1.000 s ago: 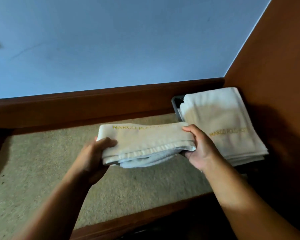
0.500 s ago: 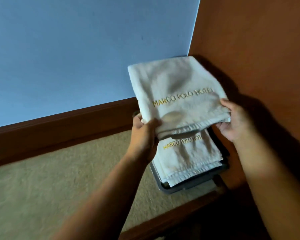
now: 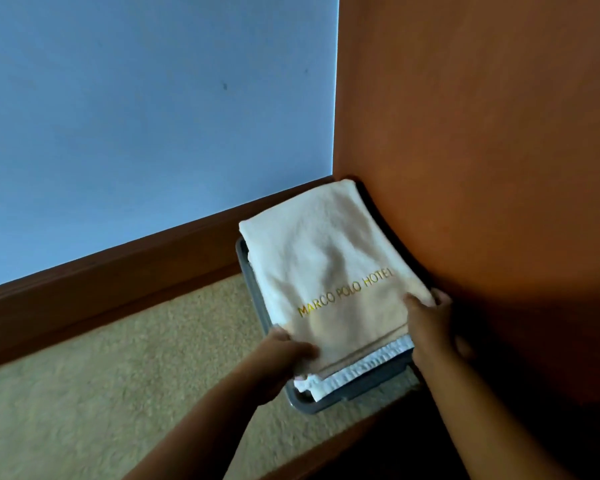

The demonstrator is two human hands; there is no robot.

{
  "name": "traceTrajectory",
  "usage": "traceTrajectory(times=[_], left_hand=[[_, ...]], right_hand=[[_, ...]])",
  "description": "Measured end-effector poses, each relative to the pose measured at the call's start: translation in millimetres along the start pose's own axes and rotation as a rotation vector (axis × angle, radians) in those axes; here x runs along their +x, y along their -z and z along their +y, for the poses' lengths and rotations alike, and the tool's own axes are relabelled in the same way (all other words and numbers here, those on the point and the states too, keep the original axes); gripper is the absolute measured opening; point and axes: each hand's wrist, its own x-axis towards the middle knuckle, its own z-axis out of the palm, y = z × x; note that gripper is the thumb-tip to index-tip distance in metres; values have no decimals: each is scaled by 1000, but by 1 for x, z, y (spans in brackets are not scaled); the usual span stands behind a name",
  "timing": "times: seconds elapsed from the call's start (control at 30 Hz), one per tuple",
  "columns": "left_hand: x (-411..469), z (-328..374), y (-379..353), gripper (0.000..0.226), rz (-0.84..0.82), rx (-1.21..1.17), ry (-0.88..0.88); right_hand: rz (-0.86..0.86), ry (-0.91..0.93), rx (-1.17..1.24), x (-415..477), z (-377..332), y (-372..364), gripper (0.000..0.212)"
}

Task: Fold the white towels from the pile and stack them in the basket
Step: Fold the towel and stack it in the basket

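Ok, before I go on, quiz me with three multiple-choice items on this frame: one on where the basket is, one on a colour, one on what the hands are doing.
1. Where does the basket stand?
A. in the middle of the room
B. in the corner, beside the orange wall
C. on a shelf

2. What colour is the lettering on the top towel?
A. gold
B. red
C. black

3. How do the left hand and right hand meet the top towel?
A. only the left touches it
B. both hang clear of it
C. both grip its near end

Key: 1 B, its rim lies where the two walls meet; 2 A, "MARCO POLO HOTEL" reads gold; 3 C, each hand holds a near corner.
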Motion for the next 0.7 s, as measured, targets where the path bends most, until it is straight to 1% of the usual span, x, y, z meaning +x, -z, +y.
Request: traceTrajectory(times=[0.03,0.07,0.1,0.13,0.17,0.2,0.23,0.27,0.3,0.33,0.4,0.5,0.7], left_hand=[[5,3,0,62,179,116,-47],[11,10,-1,80,392,276,-119],[14,24,-4,95,554,465,-225],[21,38,-8,100,625,667,-349],[31,52,-13,97,605,873,-468],[43,64,-18,90,514,1084,-549],[58,73,-21,82,391,1271,-593],[73,79,-24,77,275,1417,-606],[88,81,-24,74,186,1504,-589],[100,81,-24,75,133,1545,-558],[119,81,-25,79,93,1573,-510],[135,79,-27,82,84,1576,-512],[160,77,-28,80,82,1566,-540]], right_hand=[[-12,6,-149,-4,-1,-2,74],[-20,83,-331,-11,-2,-3,87],[-25,250,-487,-17,-2,-6,92],[-45,473,-609,-23,-4,-9,91],[-88,668,-693,-24,-2,-16,87],[-140,782,-778,-23,-2,-22,83],[-193,821,-847,-20,0,-28,79],[-236,813,-911,-15,2,-33,76],[-258,801,-955,-11,5,-35,75],[-264,783,-985,-7,6,-36,75],[-251,759,-1001,1,9,-36,75],[-225,757,-982,9,11,-40,74],[-196,734,-958,28,14,-51,78]])
